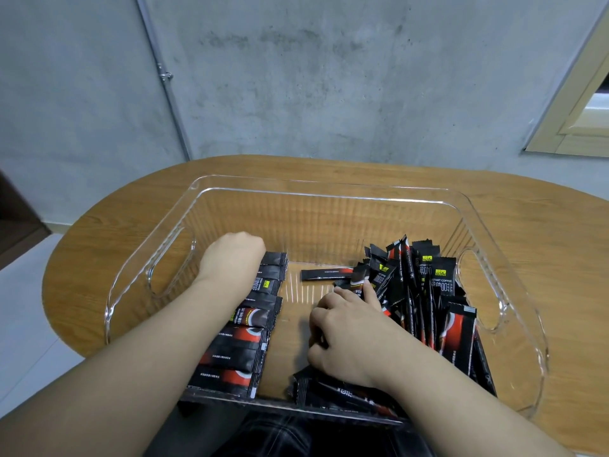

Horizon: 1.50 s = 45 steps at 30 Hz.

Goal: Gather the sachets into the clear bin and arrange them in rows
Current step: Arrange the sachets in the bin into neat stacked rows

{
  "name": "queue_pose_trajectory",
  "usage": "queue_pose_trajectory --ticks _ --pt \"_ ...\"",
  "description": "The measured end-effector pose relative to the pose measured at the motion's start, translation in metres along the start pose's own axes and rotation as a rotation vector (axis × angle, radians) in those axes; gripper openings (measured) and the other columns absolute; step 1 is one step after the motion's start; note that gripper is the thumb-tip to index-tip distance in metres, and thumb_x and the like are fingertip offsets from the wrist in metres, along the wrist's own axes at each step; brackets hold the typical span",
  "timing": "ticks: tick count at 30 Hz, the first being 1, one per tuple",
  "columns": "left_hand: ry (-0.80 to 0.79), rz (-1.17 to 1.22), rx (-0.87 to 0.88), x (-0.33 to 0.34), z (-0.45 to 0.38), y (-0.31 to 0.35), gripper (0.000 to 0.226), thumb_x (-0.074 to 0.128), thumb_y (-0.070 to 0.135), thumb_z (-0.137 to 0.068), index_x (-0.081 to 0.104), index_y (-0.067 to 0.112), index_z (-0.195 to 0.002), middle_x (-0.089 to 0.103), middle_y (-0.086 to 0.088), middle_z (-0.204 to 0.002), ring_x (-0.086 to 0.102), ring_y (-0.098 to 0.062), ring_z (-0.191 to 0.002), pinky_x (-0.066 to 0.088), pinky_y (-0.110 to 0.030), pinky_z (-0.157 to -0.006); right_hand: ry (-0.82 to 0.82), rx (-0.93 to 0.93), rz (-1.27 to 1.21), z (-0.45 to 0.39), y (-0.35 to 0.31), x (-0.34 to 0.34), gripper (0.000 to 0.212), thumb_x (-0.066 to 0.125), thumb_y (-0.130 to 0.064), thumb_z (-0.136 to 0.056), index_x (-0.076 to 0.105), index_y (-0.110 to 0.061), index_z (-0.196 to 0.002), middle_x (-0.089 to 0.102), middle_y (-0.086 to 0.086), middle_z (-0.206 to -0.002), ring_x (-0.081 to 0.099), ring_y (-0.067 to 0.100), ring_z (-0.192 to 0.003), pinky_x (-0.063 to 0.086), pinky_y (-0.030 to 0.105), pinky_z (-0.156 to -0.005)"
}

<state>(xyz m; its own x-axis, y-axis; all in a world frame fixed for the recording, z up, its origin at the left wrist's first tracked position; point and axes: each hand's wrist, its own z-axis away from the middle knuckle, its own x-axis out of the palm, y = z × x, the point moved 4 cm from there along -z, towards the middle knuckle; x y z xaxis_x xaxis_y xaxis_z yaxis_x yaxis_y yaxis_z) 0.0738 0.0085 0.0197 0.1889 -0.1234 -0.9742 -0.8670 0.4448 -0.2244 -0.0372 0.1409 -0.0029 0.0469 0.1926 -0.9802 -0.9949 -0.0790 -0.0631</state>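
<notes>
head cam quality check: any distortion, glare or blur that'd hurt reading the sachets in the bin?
Head view: wide-angle bending curves the table edge and the wall pipe; light lines glint along the bin rim, but nothing washes out; lighting is soft and even with faint shadows; sachets in the left row and right pile are fairly sharp, though small print is unreadable; forearms near the bottom edge look soft.

In the clear bin [329, 189], a sachet row [250, 324] lies left, a loose pile [425, 291] right.
</notes>
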Motion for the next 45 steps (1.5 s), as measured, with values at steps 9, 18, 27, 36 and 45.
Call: queue_pose_trajectory --ticks 9,18,27,36,45 --pt "-0.086 0.070 0.526 0.007 -0.025 0.084 0.032 0.052 0.033 -0.094 0.060 0.014 -0.119 0.058 -0.004 -0.118 0.057 -0.027 -0.107 0.049 -0.038 -0.084 0.011 0.003 0.000 0.000 -0.001 -0.002 0.046 0.042 -0.043 -0.089 0.052 -0.012 -0.122 0.043 0.012 -0.131 0.025 0.027 -0.136 -0.006 0.059 -0.113" --pt "0.110 0.132 0.506 -0.022 -0.026 0.064 0.014 0.053 0.012 -0.086 0.065 0.009 -0.092 0.060 -0.005 -0.097 0.058 -0.027 -0.093 0.048 -0.038 -0.079 0.024 0.012 -0.007 0.001 -0.001 -0.002 0.046 0.042 -0.042 -0.089 0.052 -0.013 -0.123 0.044 0.011 -0.129 0.027 0.028 -0.134 -0.006 0.060 -0.113" --pt "0.053 0.121 0.146 -0.013 -0.001 -0.016 0.015 0.056 0.011 -0.086 0.055 0.021 -0.075 0.056 0.004 -0.086 0.058 -0.019 -0.082 0.050 -0.032 -0.073 0.009 -0.009 -0.002 0.001 -0.001 -0.002 0.045 0.040 -0.042 -0.091 0.052 -0.014 -0.125 0.043 0.008 -0.134 0.027 0.028 -0.135 -0.007 0.061 -0.112" --pt "-0.007 0.046 0.075 0.012 -0.003 -0.017 0.014 0.056 0.001 -0.082 0.061 0.014 -0.087 0.060 -0.003 -0.091 0.061 -0.027 -0.086 0.051 -0.036 -0.073 0.003 -0.011 -0.002 0.001 -0.001 -0.001 0.044 0.040 -0.043 -0.090 0.053 -0.016 -0.122 0.044 0.006 -0.134 0.029 0.026 -0.134 -0.006 0.060 -0.113" --pt "-0.060 0.337 0.391 -0.012 -0.006 0.039 0.023 0.061 0.026 -0.090 0.066 0.022 -0.112 0.061 0.003 -0.114 0.055 -0.018 -0.109 0.043 -0.030 -0.092 -0.003 0.000 0.002 0.001 -0.002 -0.002 0.046 0.038 -0.044 -0.090 0.051 -0.015 -0.123 0.044 0.008 -0.132 0.029 0.026 -0.133 -0.004 0.060 -0.113"
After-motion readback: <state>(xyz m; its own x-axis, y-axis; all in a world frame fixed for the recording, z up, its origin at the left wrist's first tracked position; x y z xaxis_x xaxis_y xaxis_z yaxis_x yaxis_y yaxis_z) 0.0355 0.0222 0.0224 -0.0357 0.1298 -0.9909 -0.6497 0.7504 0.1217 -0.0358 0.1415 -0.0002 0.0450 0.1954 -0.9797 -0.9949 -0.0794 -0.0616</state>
